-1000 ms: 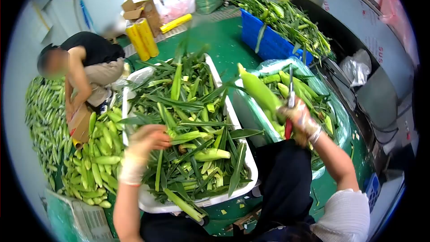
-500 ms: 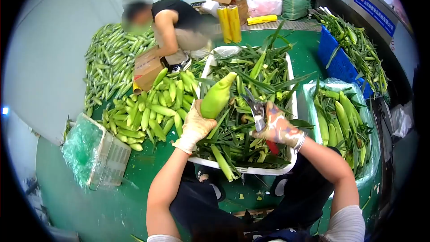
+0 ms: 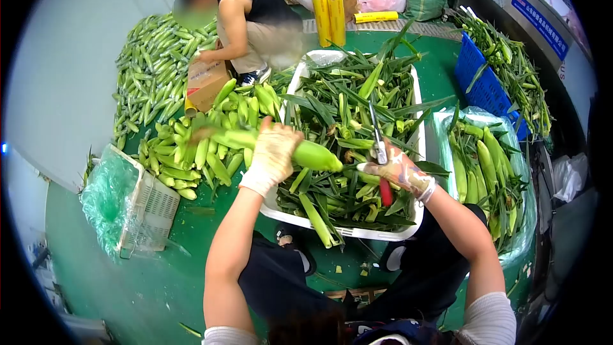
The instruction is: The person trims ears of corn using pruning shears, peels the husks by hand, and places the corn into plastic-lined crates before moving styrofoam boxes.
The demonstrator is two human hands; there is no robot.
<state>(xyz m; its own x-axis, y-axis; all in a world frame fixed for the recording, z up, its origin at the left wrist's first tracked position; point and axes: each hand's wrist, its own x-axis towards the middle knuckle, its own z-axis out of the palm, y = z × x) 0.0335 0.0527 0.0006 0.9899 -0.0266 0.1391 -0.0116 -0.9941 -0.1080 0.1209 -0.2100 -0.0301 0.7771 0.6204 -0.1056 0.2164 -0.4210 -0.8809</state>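
My left hand [image 3: 273, 154], in a pale glove, is closed around a green ear of corn [image 3: 317, 156]. The ear lies nearly level, its thick end toward the right and its other end blurred over the pile. In my right hand [image 3: 397, 171], also gloved, is a pair of red-handled pruning shears [image 3: 381, 148], blades pointing up. Both hands are over a white basket [image 3: 419, 124] heaped with green husks and leaves [image 3: 348, 201]. Left of the basket lies a pile of trimmed corn ears [image 3: 217, 161] on the floor.
A co-worker [image 3: 258, 22] crouches behind the pile beside a cardboard box [image 3: 207, 84], with wrapped corn [image 3: 150, 67] farther left. On the right stand a lined crate of unhusked corn [image 3: 488, 163] and a blue crate [image 3: 482, 83]. A tipped crate [image 3: 153, 207] lies left.
The corn ear has swung from upright to nearly level, and my left hand has turned over and risen slightly. The shears now point more upward. The co-worker's hand has lifted above the box.
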